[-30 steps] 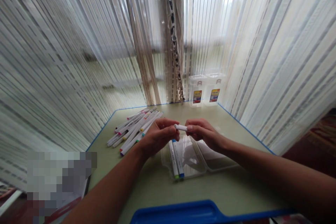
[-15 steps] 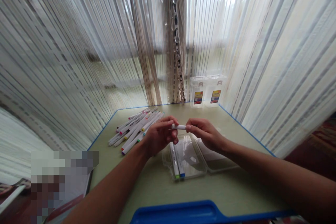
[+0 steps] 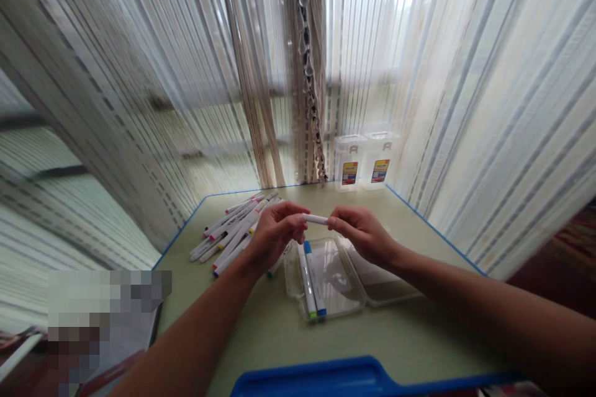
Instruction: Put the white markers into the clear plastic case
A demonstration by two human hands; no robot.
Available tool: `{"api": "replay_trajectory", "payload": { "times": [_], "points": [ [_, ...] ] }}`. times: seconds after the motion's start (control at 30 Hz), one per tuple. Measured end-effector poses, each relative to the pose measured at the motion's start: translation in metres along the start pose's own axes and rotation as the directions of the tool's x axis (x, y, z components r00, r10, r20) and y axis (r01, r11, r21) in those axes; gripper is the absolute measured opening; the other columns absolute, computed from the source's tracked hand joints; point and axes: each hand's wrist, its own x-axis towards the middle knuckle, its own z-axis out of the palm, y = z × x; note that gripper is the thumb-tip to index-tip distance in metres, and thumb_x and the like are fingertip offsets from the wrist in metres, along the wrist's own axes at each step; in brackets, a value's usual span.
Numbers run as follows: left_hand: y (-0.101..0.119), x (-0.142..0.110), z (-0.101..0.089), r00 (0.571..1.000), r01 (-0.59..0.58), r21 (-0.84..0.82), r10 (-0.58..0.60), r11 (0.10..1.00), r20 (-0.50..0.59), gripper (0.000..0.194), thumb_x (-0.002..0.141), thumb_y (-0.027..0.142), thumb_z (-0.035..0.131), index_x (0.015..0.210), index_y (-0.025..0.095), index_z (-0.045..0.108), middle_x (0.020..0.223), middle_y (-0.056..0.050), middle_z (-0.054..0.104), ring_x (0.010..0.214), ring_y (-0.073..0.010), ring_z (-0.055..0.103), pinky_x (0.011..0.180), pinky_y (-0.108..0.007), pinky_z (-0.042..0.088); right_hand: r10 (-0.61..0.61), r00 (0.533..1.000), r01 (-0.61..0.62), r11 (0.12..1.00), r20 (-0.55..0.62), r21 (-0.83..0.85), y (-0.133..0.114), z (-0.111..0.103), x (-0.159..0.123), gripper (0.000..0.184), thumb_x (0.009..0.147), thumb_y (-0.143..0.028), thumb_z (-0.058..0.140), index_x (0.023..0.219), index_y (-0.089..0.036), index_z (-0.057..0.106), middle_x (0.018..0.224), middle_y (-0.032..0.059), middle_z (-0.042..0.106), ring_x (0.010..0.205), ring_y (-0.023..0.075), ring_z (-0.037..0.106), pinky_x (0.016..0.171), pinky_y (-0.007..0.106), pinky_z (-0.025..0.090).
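Observation:
Between my two hands, above the table, is a white marker [image 3: 316,219] lying nearly level. My left hand [image 3: 282,229] pinches its left end, and my right hand [image 3: 356,229] is closed on its right end, so both tips are hidden by fingers. Below them lies an open clear plastic case [image 3: 342,285]. In its left half rest two markers side by side, one with a green end [image 3: 308,288] and one with a blue end [image 3: 316,282]. Left of my left hand a loose pile of white markers [image 3: 233,229] with coloured ends is spread, partly covered by that hand.
Two clear boxes with labels, a left one [image 3: 349,164] and a right one [image 3: 380,161], stand upright at the table's back right. A blue tray edge [image 3: 316,375] runs along the front. String curtains [image 3: 186,74] hang behind the pale green table [image 3: 261,335].
My left hand has shifted slightly left and turned on the marker, uncovering the blue upper end of one marker in the case. My right hand keeps its hold. The view has moved a little.

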Motion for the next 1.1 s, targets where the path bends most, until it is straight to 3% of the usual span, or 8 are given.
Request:
{"api": "replay_trajectory", "payload": {
  "times": [0.17, 0.37, 0.57, 0.83, 1.1],
  "points": [
    [0.002, 0.0012, -0.0019, 0.998, -0.052, 0.158, 0.058, 0.986, -0.03, 0.02, 0.066, 0.023, 0.078, 0.079, 0.011, 0.069, 0.062, -0.001, 0.064, 0.046, -0.0075, 0.052, 0.047, -0.022, 0.041, 0.009, 1.0, -0.012, 0.996, -0.029, -0.085, 0.003, 0.0002, 0.0013, 0.035, 0.088, -0.041, 0.054, 0.067, -0.014, 0.062, 0.055, -0.0035, 0.041, 0.053, 0.0109, 0.036, 0.051, 0.025, 0.026],
    [0.0021, 0.0021, -0.0014, 0.998, -0.015, 0.137, 0.023, 0.99, -0.058, 0.016, 0.07, 0.026, 0.075, 0.071, 0.012, 0.066, 0.059, -0.001, 0.064, 0.046, -0.0085, 0.053, 0.048, -0.022, 0.043, 0.014, 0.999, -0.019, 0.987, -0.036, -0.159, 0.0014, 0.0004, 0.0013, 0.035, 0.088, -0.04, 0.055, 0.063, -0.015, 0.057, 0.054, -0.0035, 0.042, 0.052, 0.0102, 0.036, 0.05, 0.024, 0.025],
    [-0.0023, 0.0042, -0.0068, 1.0, 0.026, 0.11, -0.024, 0.994, -0.018, 0.018, 0.078, 0.027, 0.068, 0.069, 0.012, 0.063, 0.056, 0.0, 0.06, 0.046, -0.0087, 0.053, 0.048, -0.023, 0.044, 0.009, 1.0, -0.01, 0.982, -0.009, -0.187, 0.002, 0.0001, 0.0013, 0.034, 0.087, -0.039, 0.054, 0.064, -0.015, 0.057, 0.054, -0.0042, 0.041, 0.051, 0.0097, 0.036, 0.049, 0.024, 0.024],
    [-0.0014, 0.0015, -0.0068, 0.999, -0.031, 0.12, 0.028, 0.992, 0.026, 0.012, 0.071, 0.019, 0.072, 0.079, 0.011, 0.067, 0.062, -0.001, 0.064, 0.052, -0.0095, 0.056, 0.054, -0.024, 0.046, 0.044, 0.999, -0.048, 0.982, -0.023, -0.184, 0.001, -0.0002, 0.0026, 0.035, 0.086, -0.039, 0.053, 0.062, -0.015, 0.056, 0.054, -0.0034, 0.042, 0.053, 0.0103, 0.037, 0.05, 0.025, 0.025],
    [-0.0029, 0.0035, -0.0078, 0.997, -0.07, 0.23, 0.076, 0.971, -0.014, 0.015, 0.069, 0.019, 0.074, 0.079, 0.01, 0.067, 0.064, -0.002, 0.066, 0.05, -0.0102, 0.058, 0.053, -0.024, 0.047, 0.052, 0.998, -0.058, 0.973, -0.032, -0.223, 0.0005, -0.0016, 0.004, 0.034, 0.087, -0.039, 0.053, 0.062, -0.015, 0.057, 0.053, -0.0037, 0.042, 0.051, 0.0098, 0.037, 0.049, 0.024, 0.025]
  ]
}}
